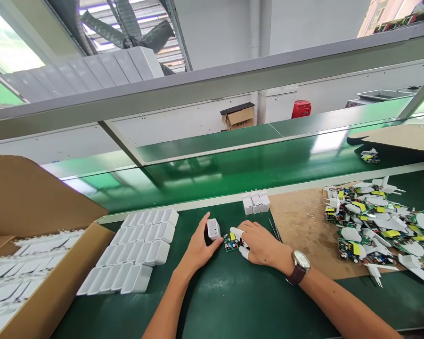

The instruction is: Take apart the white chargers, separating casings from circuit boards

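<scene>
My left hand (200,246) is closed around a white charger housing (214,229), its slotted end facing up toward me. Just to the right, my right hand (256,242) grips a small green circuit board (231,242) with a yellow part on it. White covers sit on some of its fingertips, and a watch is on the wrist. The board is close beside the housing; whether they touch I cannot tell. Behind my hands stands a small group of white housings (256,202). A dark thin tool, perhaps tweezers (274,230), lies past my right hand.
Rows of open white housings (137,249) stand at left, beside a cardboard box (61,282) of white parts. On the right, a brown board (300,230) bears a heap of circuit boards (378,226) with white pieces. A metal rail (212,89) crosses above the green bench.
</scene>
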A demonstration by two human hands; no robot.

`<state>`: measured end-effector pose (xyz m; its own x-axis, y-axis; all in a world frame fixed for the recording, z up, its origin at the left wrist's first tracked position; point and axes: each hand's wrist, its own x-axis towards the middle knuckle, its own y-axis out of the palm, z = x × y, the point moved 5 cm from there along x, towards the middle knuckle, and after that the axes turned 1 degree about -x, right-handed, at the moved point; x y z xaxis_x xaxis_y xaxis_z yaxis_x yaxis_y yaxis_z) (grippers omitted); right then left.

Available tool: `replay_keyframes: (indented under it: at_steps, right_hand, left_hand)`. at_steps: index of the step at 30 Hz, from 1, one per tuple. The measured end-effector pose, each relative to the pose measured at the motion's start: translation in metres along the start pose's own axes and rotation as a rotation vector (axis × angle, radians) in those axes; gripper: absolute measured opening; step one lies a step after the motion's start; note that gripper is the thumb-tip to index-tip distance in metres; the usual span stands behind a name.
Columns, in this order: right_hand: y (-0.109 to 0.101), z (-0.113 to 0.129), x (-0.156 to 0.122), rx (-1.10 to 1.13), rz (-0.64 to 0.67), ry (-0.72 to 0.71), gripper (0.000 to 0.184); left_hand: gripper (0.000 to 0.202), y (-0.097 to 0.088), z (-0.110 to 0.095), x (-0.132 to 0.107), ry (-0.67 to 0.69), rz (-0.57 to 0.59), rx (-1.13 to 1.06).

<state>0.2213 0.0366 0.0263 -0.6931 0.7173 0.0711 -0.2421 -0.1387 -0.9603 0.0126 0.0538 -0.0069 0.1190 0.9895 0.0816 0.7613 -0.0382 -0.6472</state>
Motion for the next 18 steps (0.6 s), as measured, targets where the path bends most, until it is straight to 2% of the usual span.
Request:
replay_keyframes:
  at_steps: [3,5,9,14,16,18]
  right_hand:
    - [-0.001,0.005,-0.002,-0.068,-0.133,-0.118,0.058]
    - [0.002,0.008,-0.003,-0.095,-0.159,-0.182,0.061]
    - [0.007,0.000,0.000,-0.038,-0.154,-0.091,0.047]
    - [0.014,-0.012,0.002,0.115,-0.170,-0.077,0.051]
    - [0.010,-0.015,0.001,0.166,-0.247,-0.066,0.057]
    - [0.000,-0.015,-0.001,0.204,-0.382,-0.061,0.063]
  left_hand:
    - [0.081,0.000,0.000,0.000,0.015,0.002,0.000]
    - [0.081,0.001,0.000,0.000,0.018,0.002,0.002]
    - [0.082,0.000,-0.001,0.000,0.005,0.002,0.013]
    - [0.080,-0.001,-0.004,-0.001,-0.001,0.012,0.029]
    - [0.080,0.000,-0.004,-0.002,0.005,0.013,0.023]
    - [0.078,0.001,-0.003,-0.002,0.035,0.003,0.008]
